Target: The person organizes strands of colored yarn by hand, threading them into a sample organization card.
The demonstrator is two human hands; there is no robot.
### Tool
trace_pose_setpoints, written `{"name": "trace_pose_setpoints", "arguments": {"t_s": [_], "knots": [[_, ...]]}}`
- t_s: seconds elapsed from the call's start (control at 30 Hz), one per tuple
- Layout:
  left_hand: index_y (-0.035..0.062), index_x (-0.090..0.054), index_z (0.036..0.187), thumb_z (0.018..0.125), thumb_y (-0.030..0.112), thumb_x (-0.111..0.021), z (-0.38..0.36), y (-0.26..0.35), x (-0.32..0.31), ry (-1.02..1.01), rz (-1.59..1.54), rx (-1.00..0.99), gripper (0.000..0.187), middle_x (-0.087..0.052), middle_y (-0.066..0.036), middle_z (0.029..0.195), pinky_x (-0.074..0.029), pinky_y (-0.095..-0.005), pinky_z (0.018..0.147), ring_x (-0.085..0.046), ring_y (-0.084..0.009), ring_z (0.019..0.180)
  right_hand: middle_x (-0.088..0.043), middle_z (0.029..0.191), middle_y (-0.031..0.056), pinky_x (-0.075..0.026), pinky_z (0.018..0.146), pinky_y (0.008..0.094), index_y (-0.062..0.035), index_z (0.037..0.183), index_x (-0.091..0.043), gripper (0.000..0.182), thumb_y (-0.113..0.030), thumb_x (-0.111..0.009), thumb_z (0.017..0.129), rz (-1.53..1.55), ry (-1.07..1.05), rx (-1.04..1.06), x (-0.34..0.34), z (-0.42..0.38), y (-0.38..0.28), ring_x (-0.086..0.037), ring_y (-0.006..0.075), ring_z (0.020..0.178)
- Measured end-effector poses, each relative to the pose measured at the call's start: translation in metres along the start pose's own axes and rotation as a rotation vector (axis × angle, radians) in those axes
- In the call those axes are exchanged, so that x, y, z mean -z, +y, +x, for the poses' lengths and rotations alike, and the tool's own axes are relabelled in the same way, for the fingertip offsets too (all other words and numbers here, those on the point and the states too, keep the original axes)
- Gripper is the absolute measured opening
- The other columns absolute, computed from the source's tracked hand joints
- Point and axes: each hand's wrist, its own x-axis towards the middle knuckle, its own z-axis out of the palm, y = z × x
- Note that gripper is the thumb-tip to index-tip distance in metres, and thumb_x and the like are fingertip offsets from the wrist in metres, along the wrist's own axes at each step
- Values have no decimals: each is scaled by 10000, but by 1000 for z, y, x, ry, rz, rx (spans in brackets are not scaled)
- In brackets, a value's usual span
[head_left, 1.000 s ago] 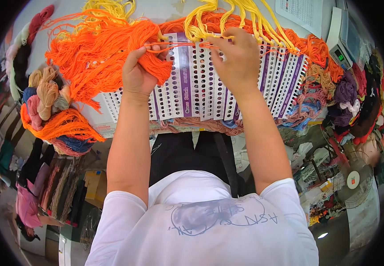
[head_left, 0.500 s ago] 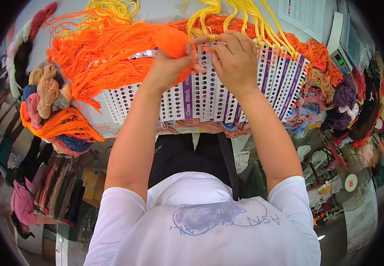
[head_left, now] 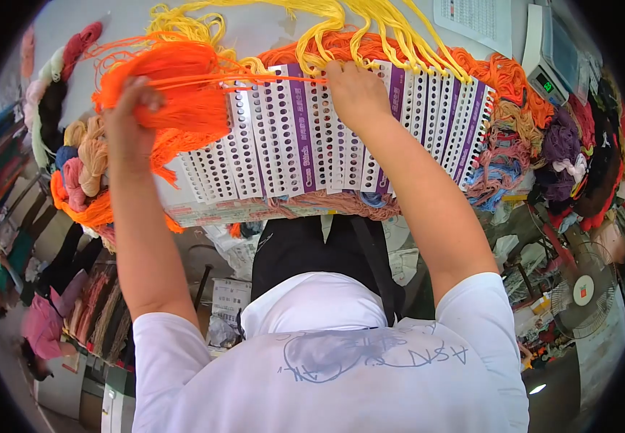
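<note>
My left hand (head_left: 133,108), somewhat blurred, is out at the left, its fingers curled on a thick bundle of orange thread (head_left: 189,90). From that bundle a few orange strands run taut to the right, across the tops of the cards, to my right hand (head_left: 358,92). The fingers of my right hand are closed on the strand ends at a card's top edge. Under both hands lie overlapping white and purple punched cards (head_left: 301,137) with rows of holes. Yellow thread (head_left: 319,32) hangs over the upper ends of the cards, knotted through several at the right.
A scale (head_left: 547,65) with a lit display and a printed sheet (head_left: 475,25) are at the back right. Coloured skeins (head_left: 85,155) hang at the left table edge; more threads (head_left: 511,144) heap at the right. A fan (head_left: 583,290) stands lower right. A person in pink (head_left: 44,325) is at left.
My left hand has swept left, drawing the orange bundle away from the cards and stretching strands between my hands. My right hand has shifted slightly left. More of the cards shows.
</note>
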Motion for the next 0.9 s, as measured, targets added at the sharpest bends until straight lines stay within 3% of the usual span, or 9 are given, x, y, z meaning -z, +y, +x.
{"name": "trace_pose_setpoints", "arguments": {"t_s": [0.13, 0.17, 0.27, 0.4, 0.5, 0.6, 0.67, 0.73, 0.9], "knots": [[32, -524, 894, 881, 33, -535, 21, 71, 37, 56, -110, -114, 18, -463, -6, 700, -416, -268, 610, -429, -108, 591, -601, 877, 160, -521, 722, 380, -31, 948, -497, 169, -37, -545, 786, 23, 31, -20, -5, 1, -4, -631, 285, 861], [17, -537, 936, 883, 7, -529, 23, 80, 25, 272, 155, -251, 55, -571, -53, 846, -486, -273, 633, -562, -146, 700, -600, 885, 156, -517, 722, 382, -35, 943, -503, 159, -48, -549, 791, 31, 44, -37, -5, 1, -4, -627, 284, 858], [9, -551, 1002, 854, -8, -542, 22, 88, 14, 275, 431, -530, 150, -580, -79, 967, -562, -299, 614, -631, -201, 729, -605, 883, 138, -500, 734, 378, -42, 938, -530, 150, -72, -566, 795, 105, 170, -8, -1, -11, -5, -615, 282, 845], [13, -561, 1068, 879, 133, -572, -43, 76, -58, 58, 275, -192, 224, -619, -152, 1088, -550, -340, 614, -669, -249, 724, -600, 819, 81, -465, 718, 380, -39, 932, -605, 164, -124, -622, 793, 603, 540, 38, 46, -35, -41, -587, 264, 792], [-10, -578, 1121, 908, 184, -550, -82, 59, -95, -275, -129, 212, 290, -567, -183, 1203, -528, -350, 778, -607, -283, 1021, -596, 819, 84, -461, 720, 337, -41, 960, -632, 236, -194, -681, 788, 1083, 506, 79, 105, -55, -85, -581, 239, 768], [-38, -589, 1112, 942, 206, -454, -101, 49, -113, -312, -205, 323, 327, -447, -218, 1342, -400, -390, 1005, -445, -292, 1239, -619, 890, 102, -470, 703, 298, -23, 947, -655, 227, -174, -697, 783, 1137, 514, 170, 122, -66, -102, -593, 199, 770], [-60, -523, 1213, 935, 180, -501, -102, 42, -108, -337, -244, 334, 368, -551, -153, 1238, -466, -344, 922, -547, -215, 1113, -639, 935, 99, -465, 697, 275, 7, 906, -668, 190, -145, -687, 793, 1450, 224, 66, 124, -71, -100, -590, 154, 765], [-50, -582, 1122, 957, 221, -407, -100, 38, -104, -392, -282, 371, 362, -434, -227, 1348, -389, -391, 1015, -461, -294, 1222, -646, 944, 98, -461, 684, 264, 18, 901, -672, 181, -131, -681, 798, 1485, 187, 48, 121, -75, -94, -580, 135, 751], [-38, -577, 1133, 954, 242, -416, -96, 34, -99, -445, -267, 374, 370, -527, -196, 1240, -413, -391, 982, -518, -269, 1148, -663, 886, 78, -450, 629, 235, 26, 915, -683, 169, -114, -663, 823, 1622, 88, -18, 120, -83, -87, -562, 98, 689]]}}
